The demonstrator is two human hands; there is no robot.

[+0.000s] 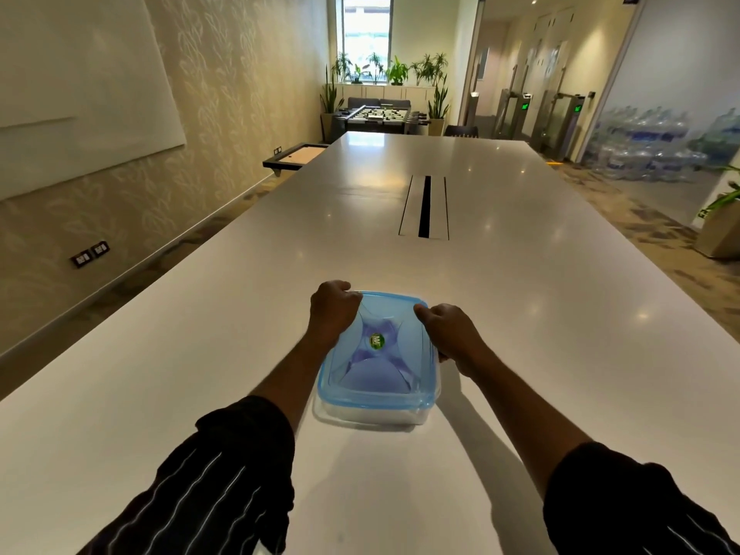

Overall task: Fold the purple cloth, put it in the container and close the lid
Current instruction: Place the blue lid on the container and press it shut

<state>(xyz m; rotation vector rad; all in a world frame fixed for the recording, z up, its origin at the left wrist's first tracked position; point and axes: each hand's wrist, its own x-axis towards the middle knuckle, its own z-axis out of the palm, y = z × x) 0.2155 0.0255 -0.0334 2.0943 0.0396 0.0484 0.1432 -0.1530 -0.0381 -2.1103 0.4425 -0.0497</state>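
A clear plastic container (372, 414) stands on the white table in front of me. Its translucent blue lid (400, 378) lies on top, with a green round sticker in its middle. The purple cloth (372, 380) shows through the lid, folded inside the container. My left hand (334, 308) presses on the lid's far left corner with its fingers curled over the rim. My right hand (450, 332) grips the lid's right edge near the far corner. Both forearms reach in from the bottom of the view in dark striped sleeves.
The long white table (520, 314) stretches away from me, with a cable slot (424, 206) set in its middle. A wall runs along the left side. Plants, a table-football game and stacked water bottles stand far off.
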